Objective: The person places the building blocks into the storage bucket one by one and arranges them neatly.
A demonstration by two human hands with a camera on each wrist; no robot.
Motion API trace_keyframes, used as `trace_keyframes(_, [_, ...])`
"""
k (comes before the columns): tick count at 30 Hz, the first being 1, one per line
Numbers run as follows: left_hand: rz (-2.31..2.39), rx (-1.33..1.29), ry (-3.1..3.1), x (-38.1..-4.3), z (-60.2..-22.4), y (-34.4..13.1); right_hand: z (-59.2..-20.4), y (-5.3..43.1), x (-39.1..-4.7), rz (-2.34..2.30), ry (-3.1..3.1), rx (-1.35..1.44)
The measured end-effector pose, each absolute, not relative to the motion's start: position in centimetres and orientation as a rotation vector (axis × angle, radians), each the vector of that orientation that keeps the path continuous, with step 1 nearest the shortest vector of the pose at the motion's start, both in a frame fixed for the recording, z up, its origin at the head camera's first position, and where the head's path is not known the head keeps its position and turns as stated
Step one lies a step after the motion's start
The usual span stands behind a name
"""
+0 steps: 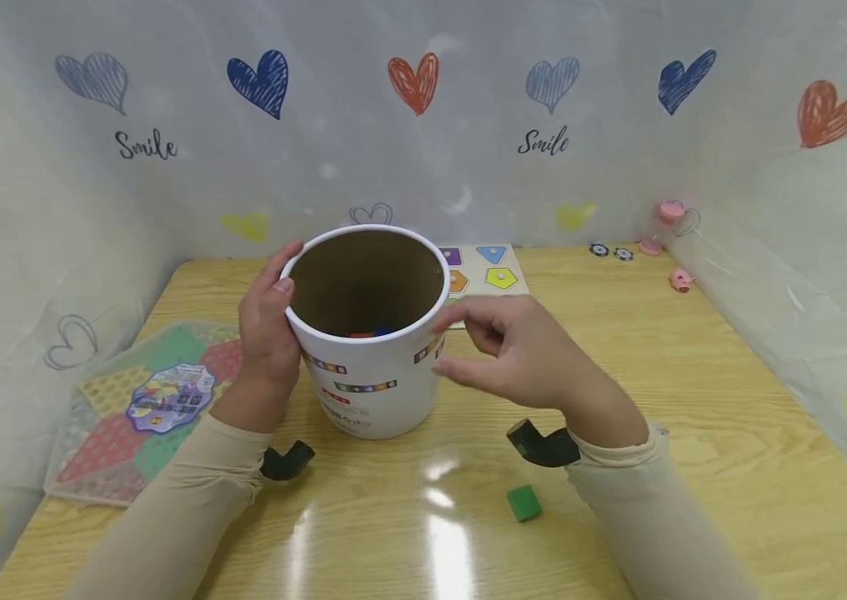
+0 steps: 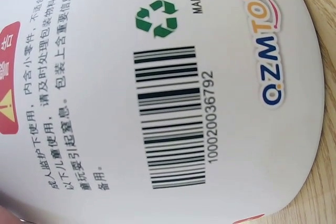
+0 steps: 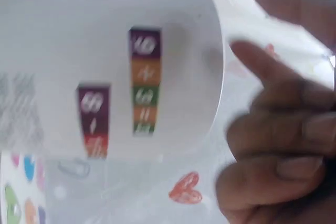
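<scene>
A white paper bucket (image 1: 374,392) stands on the table, printed with coloured number sums; its left wrist side shows a barcode (image 2: 170,119). Low inside it, a few red and blue pieces (image 1: 382,332) show past the near rim. My left hand (image 1: 269,333) holds the bucket's left side near the rim, its thumb and forefinger spread along the wall. Beside the right wall is my right hand (image 1: 517,346), thumb and forefinger apart with nothing between them, the other fingers (image 3: 278,135) loosely bent. A green block (image 1: 524,503) lies on the table below the right wrist.
A clear-lidded box (image 1: 168,358) of coloured pieces lies at the left. Behind the bucket is a shape puzzle board (image 1: 509,302). At the back right are two chips (image 1: 611,252), a pink hourglass (image 1: 662,227) and a small pink pig (image 1: 682,280). Printed sheets (image 1: 423,167) wall the table in.
</scene>
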State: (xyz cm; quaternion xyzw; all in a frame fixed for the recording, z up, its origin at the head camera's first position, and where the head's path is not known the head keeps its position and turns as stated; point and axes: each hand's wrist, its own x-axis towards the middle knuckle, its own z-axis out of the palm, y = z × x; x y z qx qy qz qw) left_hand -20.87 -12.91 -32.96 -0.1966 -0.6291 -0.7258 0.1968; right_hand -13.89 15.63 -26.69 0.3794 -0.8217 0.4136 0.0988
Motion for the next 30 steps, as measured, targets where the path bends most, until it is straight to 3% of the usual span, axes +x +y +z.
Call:
trace_keyframes(4, [-2.038, -0.536, -1.741, -20.9, -33.0, -12.6, -28.4, 18.6, -13.0, 0.939, -2.718, 1.405])
trace_keyframes(7, [-2.039, -0.528, -1.723, -21.0, -32.9, -12.6, -30.1, 19.9, -12.2, 0.754, -3.011, 1.461])
trace_keyframes(14, [-2.123, -0.537, -1.667, -21.0, -32.7, -12.7, -33.7, 19.0, -10.7, 0.251, -3.454, 1.120])
trace_keyframes(19, [-2.106, -0.560, -1.674, -20.9, -32.8, -12.6, -35.1, 17.5, -9.8, -0.007, -3.429, 1.136])
trace_keyframes(30, [-2.097, -0.595, -1.691, -21.1, -33.0, -12.7, -35.1, 17.8, -9.8, -0.037, -3.420, 1.021])
